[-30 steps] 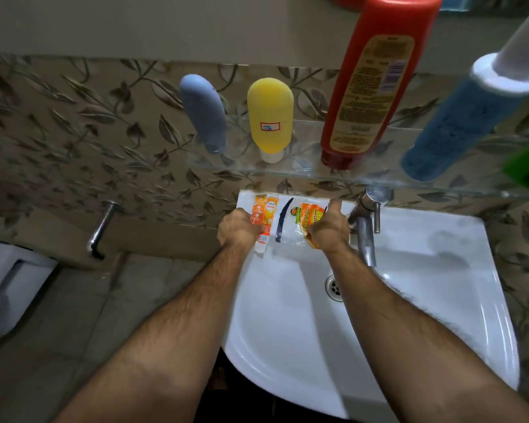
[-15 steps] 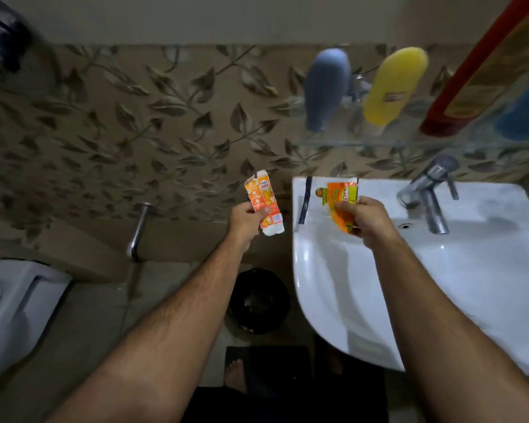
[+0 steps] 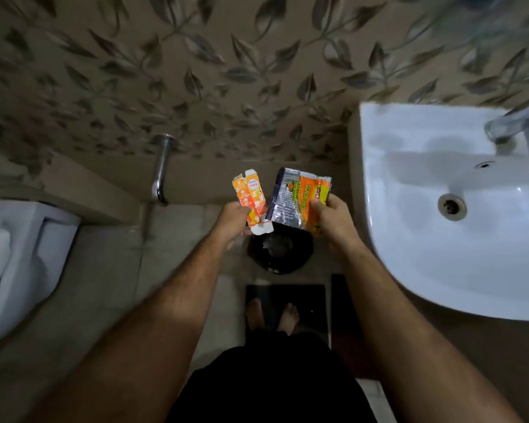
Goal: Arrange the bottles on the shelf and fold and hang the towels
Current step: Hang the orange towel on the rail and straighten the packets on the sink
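Hands out front in the head view: your left hand (image 3: 233, 219) is gripping a small orange carton (image 3: 251, 202), flaps open at both ends. Your right hand (image 3: 333, 219) is pinching a crumpled scrub pad wrapper (image 3: 298, 199) by its right edge, thumb on top. Both pieces are hovering just beside each other above a black-lined bin (image 3: 280, 250) on the floor. You're standing barefoot on a dark mat (image 3: 315, 296). A white sink (image 3: 425, 239) is sitting to your right, a toilet (image 3: 16, 254) to your left. Bottles, shelf and towels aren't showing.
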Action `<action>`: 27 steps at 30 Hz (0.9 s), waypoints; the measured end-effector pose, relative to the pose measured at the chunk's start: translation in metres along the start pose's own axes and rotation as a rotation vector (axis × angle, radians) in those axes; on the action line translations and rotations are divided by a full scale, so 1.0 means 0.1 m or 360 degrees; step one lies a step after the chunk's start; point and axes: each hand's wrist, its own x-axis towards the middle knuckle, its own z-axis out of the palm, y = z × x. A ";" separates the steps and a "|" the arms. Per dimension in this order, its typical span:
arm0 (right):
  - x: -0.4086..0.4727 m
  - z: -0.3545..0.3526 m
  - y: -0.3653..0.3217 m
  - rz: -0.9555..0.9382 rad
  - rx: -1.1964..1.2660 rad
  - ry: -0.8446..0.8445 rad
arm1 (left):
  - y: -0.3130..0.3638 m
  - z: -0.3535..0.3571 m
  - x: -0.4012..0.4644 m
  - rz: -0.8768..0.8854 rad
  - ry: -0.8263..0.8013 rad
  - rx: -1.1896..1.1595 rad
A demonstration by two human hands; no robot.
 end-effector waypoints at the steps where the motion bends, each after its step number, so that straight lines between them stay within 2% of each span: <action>1: 0.07 0.05 0.15 0.0068 -0.0017 0.0008 | -0.14 -0.03 0.07 -0.0032 -0.0017 0.0047; 6: 0.46 0.20 0.91 0.0377 -0.0140 0.0009 | -0.91 -0.08 0.55 -0.0174 -0.0006 0.0222; 10: 0.90 0.28 1.57 0.0478 -0.0194 0.0039 | -1.48 -0.07 1.05 -0.0157 0.0164 0.0312; 14: 1.38 0.38 2.27 0.0625 -0.0448 0.0014 | -2.03 0.12 1.54 -0.0218 0.0346 0.0353; 21: 2.25 0.54 3.35 0.0463 -0.0841 0.0026 | -2.82 0.50 2.53 -0.0283 0.0332 0.0627; 27: 2.86 0.63 3.88 0.0413 -0.0991 0.0066 | -3.22 0.95 3.34 -0.0315 0.0298 0.0943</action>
